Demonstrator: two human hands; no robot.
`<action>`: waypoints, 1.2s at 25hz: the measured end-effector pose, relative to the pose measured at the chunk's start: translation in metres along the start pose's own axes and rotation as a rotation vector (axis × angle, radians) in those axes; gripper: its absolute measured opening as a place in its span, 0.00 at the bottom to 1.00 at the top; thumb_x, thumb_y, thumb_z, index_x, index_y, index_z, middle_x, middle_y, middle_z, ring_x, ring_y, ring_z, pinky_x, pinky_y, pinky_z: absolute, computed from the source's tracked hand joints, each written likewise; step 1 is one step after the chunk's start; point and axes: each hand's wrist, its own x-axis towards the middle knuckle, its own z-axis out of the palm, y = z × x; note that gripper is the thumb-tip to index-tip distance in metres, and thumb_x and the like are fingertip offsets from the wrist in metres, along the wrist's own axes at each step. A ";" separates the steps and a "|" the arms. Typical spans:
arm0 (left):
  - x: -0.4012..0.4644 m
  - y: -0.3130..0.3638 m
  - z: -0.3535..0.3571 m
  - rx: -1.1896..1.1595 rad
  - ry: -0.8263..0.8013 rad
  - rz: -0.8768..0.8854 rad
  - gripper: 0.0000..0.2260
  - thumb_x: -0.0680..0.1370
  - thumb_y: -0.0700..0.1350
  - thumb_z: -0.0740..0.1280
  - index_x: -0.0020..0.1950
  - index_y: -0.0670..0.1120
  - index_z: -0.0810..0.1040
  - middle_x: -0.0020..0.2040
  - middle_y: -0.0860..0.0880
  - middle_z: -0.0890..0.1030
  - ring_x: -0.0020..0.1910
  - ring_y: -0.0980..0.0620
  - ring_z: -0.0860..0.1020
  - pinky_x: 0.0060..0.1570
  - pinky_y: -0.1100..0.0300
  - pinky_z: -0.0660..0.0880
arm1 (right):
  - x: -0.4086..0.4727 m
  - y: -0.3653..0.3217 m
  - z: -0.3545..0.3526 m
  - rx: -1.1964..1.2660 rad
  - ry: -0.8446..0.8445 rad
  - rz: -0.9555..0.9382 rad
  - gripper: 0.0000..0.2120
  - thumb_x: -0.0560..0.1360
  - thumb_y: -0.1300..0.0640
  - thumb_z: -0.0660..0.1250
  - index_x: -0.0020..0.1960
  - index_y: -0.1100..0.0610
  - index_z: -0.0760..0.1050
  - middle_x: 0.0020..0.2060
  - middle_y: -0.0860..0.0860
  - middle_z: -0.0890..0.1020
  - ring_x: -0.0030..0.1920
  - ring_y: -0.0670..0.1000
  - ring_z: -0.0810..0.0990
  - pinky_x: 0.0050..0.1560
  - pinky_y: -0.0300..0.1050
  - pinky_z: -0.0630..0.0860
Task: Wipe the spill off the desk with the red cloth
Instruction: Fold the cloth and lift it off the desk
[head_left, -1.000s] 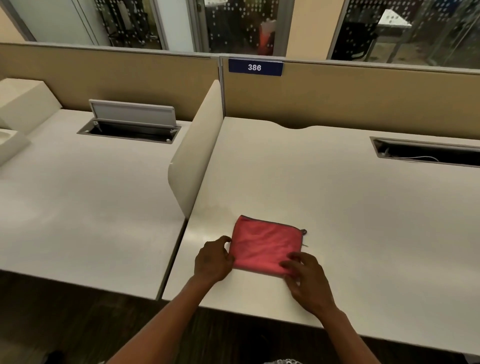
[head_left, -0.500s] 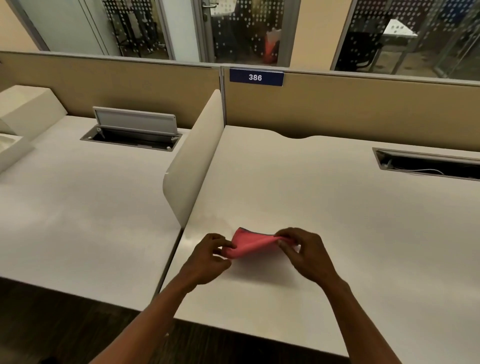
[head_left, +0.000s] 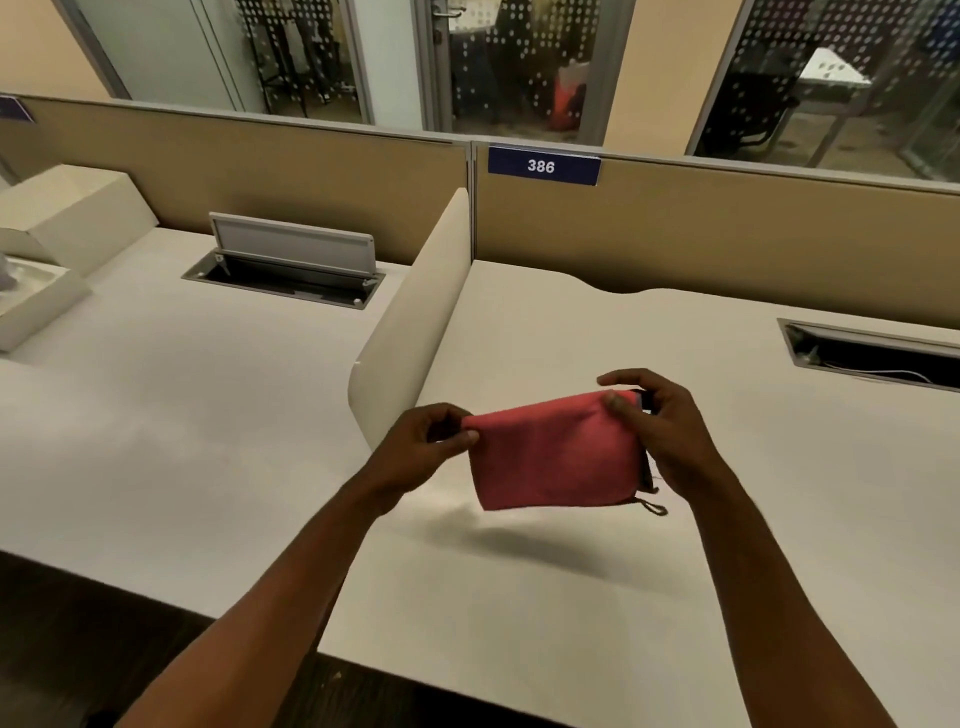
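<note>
The folded red cloth (head_left: 558, 452) hangs in the air above the white desk (head_left: 675, 571), held by its top edge. My left hand (head_left: 421, 447) pinches its upper left corner. My right hand (head_left: 660, 426) pinches its upper right corner, where a dark hem and a small loop show. The cloth casts a shadow on the desk below it. I can make out no spill on the desk surface.
A rounded white divider (head_left: 415, 317) separates this desk from the one on the left. A cable slot (head_left: 878, 353) lies at the back right. The left desk has an open cable flap (head_left: 291, 260). A tan partition (head_left: 727, 234) with a "386" sign (head_left: 543, 166) runs along the back.
The cloth lay flat on the desk a second ago. Both hands took hold of it and lifted it, and it now hangs from its top corners above the desk.
</note>
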 end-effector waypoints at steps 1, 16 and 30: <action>0.008 0.000 -0.004 -0.055 -0.008 -0.013 0.04 0.77 0.42 0.74 0.51 0.45 0.84 0.46 0.47 0.86 0.51 0.49 0.84 0.58 0.53 0.79 | 0.005 0.004 0.004 0.030 0.022 0.022 0.08 0.79 0.62 0.72 0.53 0.50 0.85 0.41 0.48 0.85 0.41 0.45 0.80 0.40 0.38 0.75; 0.143 -0.028 0.000 -0.411 0.198 -0.466 0.22 0.74 0.27 0.67 0.63 0.47 0.76 0.54 0.43 0.84 0.45 0.47 0.82 0.36 0.57 0.77 | 0.073 0.071 0.078 0.347 0.479 0.616 0.23 0.71 0.76 0.65 0.61 0.56 0.76 0.47 0.57 0.78 0.42 0.55 0.75 0.40 0.47 0.72; 0.338 -0.017 -0.022 -0.027 0.471 -0.260 0.25 0.77 0.32 0.64 0.72 0.47 0.72 0.62 0.44 0.82 0.60 0.42 0.79 0.62 0.48 0.77 | 0.288 0.071 0.086 0.160 0.451 0.445 0.16 0.76 0.70 0.66 0.57 0.55 0.85 0.60 0.54 0.84 0.62 0.56 0.81 0.65 0.53 0.77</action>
